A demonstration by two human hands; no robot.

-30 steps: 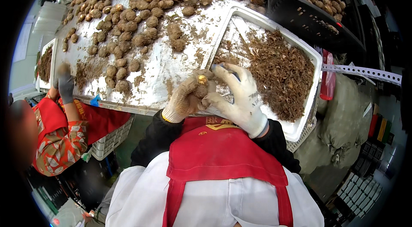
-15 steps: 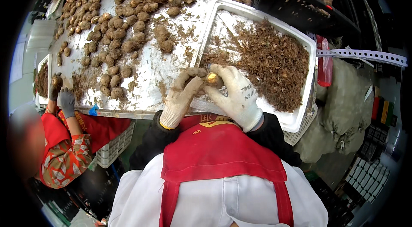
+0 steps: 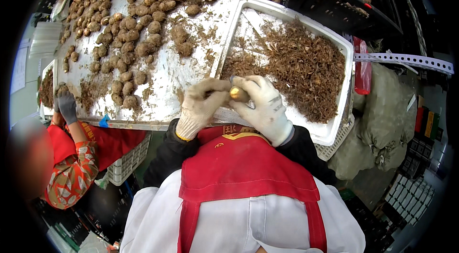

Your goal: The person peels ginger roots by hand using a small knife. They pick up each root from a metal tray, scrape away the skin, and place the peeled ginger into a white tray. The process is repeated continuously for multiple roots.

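Note:
My left hand (image 3: pixel 203 102) wears a soiled knitted glove with a yellow cuff; its fingers are curled beside a small brown tuber (image 3: pixel 237 94) with a pale yellow tip, and what they grip is hidden. The tuber sits between the thumb and fingers of my right hand (image 3: pixel 262 107), in a white coated glove. Both hands are over the front edge of the metal table, by the left side of a white tray (image 3: pixel 348 85) that holds a heap of brown peelings (image 3: pixel 306 71).
Many tubers (image 3: pixel 148 38) lie across the table (image 3: pixel 167 71). A black crate (image 3: pixel 330 9) of tubers stands at the back right, with sacks (image 3: pixel 387 114) to the right. At left a co-worker's gloved hand (image 3: pixel 67 107) holds a tuber; a white basket (image 3: pixel 126 162) sits below.
The view has shifted since a second ago. My left hand's fingers have curled and shifted around the tuber, which has turned slightly in my right hand. The co-worker's hands have moved.

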